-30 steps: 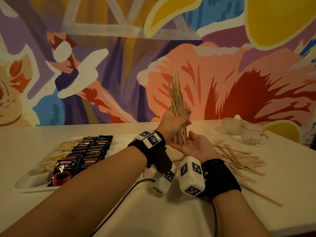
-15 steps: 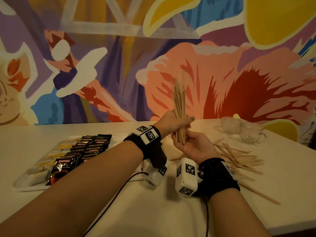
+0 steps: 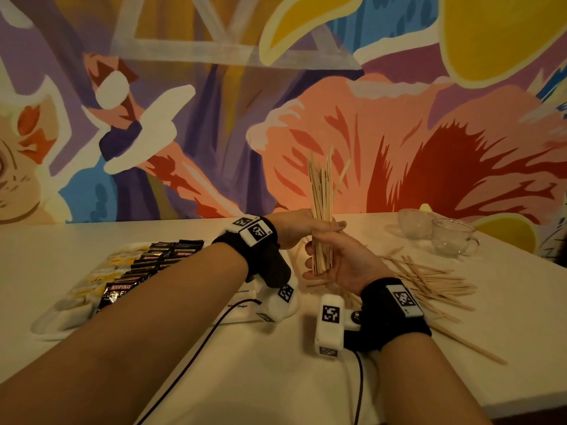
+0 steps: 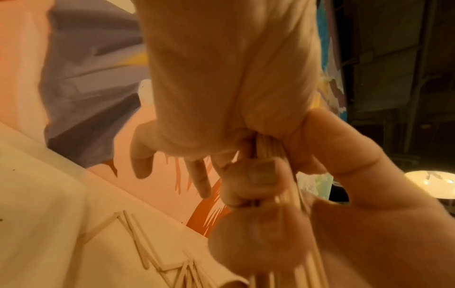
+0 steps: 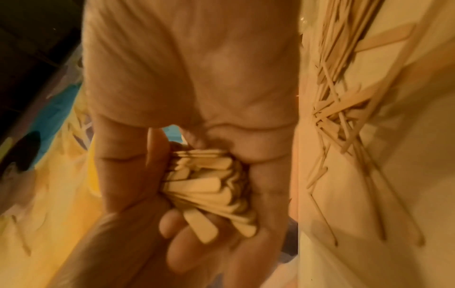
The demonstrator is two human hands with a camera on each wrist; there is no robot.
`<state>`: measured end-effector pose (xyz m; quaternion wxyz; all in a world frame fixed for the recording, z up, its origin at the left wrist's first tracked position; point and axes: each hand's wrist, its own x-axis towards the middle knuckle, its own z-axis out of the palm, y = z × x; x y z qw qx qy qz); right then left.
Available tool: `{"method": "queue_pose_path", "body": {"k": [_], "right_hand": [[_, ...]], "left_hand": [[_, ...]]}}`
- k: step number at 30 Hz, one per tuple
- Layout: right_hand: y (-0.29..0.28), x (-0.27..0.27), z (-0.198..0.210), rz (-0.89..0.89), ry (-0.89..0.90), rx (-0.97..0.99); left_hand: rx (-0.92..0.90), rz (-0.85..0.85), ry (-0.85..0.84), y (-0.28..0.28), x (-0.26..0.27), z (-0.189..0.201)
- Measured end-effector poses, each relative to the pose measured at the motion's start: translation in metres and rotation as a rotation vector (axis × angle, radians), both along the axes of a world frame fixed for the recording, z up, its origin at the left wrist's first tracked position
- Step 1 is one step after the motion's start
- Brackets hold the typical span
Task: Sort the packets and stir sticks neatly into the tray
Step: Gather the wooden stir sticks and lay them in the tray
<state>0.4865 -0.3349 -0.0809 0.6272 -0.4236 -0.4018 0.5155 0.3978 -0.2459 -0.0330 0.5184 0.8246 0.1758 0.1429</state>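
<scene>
Both my hands hold one upright bundle of wooden stir sticks (image 3: 321, 194) above the table. My left hand (image 3: 299, 231) grips its middle, thumb across the front. Lower down, my right hand (image 3: 333, 265) wraps its fingers round the bottom ends. The right wrist view shows the flat stick ends (image 5: 206, 187) packed inside my right hand (image 5: 192, 68). Loose stir sticks (image 3: 429, 280) lie scattered on the table to the right. The white tray (image 3: 49, 326) at the left holds rows of black coffee packets (image 3: 147, 265), yellow packets (image 3: 101, 274) and white sugar packets (image 3: 242, 302).
Two clear glass cups (image 3: 435, 231) stand at the back right, beyond the loose sticks. A painted wall runs along the table's far edge. A dark cable (image 3: 196, 351) trails from my left wrist across the near table.
My right hand went from an open palm under the bundle to fingers wrapped round its lower end. The bundle stays upright in my left hand.
</scene>
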Motion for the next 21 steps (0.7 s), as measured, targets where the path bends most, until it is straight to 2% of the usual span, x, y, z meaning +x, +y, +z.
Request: {"method": "queue_pose_path", "body": {"k": [6,11,14,18,21], "right_hand": [[-0.001,-0.003,0.002,-0.016,-0.1,0.074],[-0.002,-0.007,0.001,-0.016,-0.2,0.06],[-0.004,-0.009,0.002,0.007,-0.184,0.061],[-0.005,-0.011,0.004,0.02,-0.192,0.051],[-0.005,-0.009,0.003,0.038,-0.175,0.05]], "left_hand": [[-0.105,-0.088,0.08,-0.005,-0.007,0.005],[-0.146,-0.041,0.034,-0.003,-0.01,0.003],[-0.194,-0.074,0.024,0.001,-0.012,0.0],[-0.286,-0.154,-0.082,0.003,-0.011,-0.001],[-0.474,-0.108,-0.271,0.01,-0.005,0.0]]}}
